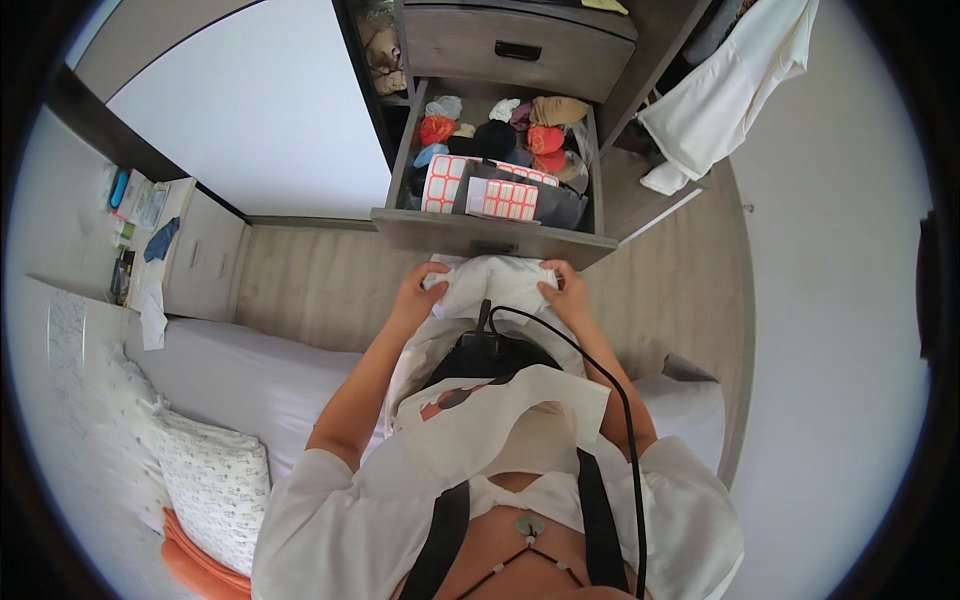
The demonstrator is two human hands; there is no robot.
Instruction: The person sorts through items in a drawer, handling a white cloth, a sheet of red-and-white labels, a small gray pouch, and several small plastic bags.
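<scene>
Both my hands hold a piece of white cloth [488, 283] over my lap, just in front of an open drawer [500, 228]. At the left edge of the cloth, my left hand [424, 290] pinches the fabric between thumb and fingers. My right hand [564, 291] grips the opposite edge in the same way. The cloth lies bunched between them, and what kind of item it is does not show. Inside the drawer are several rolled fabric bundles [494, 136] in black, red, white and tan. Sheets with red-bordered grids [505, 198] stand along the drawer's front.
A closed drawer [520, 50] sits above the open one. White clothing [735, 95] hangs from the wardrobe at right. Beside me is a bed [260, 375] with a patterned pillow [212, 480]. A small cabinet [210, 255] stands at left. A black cable [627, 420] runs past my right arm.
</scene>
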